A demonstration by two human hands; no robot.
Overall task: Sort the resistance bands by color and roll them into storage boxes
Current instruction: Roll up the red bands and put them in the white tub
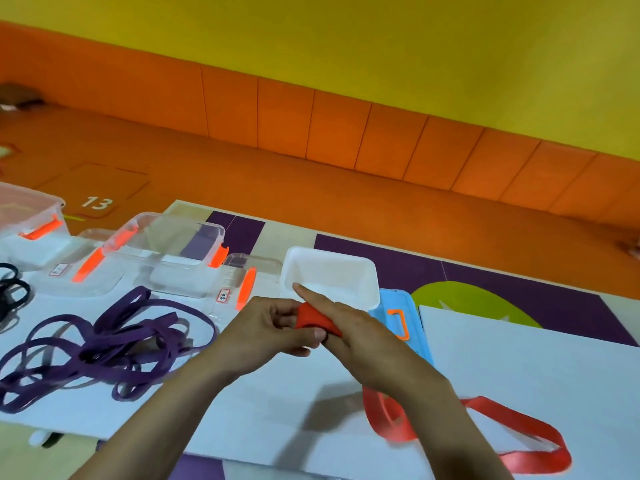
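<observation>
A red resistance band [519, 427] trails in a loop across the white sheet at the lower right; its upper end is rolled into a small wad between both hands. My left hand [263, 336] pinches that roll from the left. My right hand [349, 327] holds it from the right, forefinger stretched out over it. Several purple bands [104, 344] lie tangled on the sheet at the left. Black bands [12, 289] show at the far left edge. Behind the hands stands an open white box [360, 268].
Clear storage boxes [166, 251] with orange latches and small labels stand in a row at the back left, one holding something purple. A blue lid [408, 323] with an orange handle lies right of the white box. Beyond the table is orange floor and wall.
</observation>
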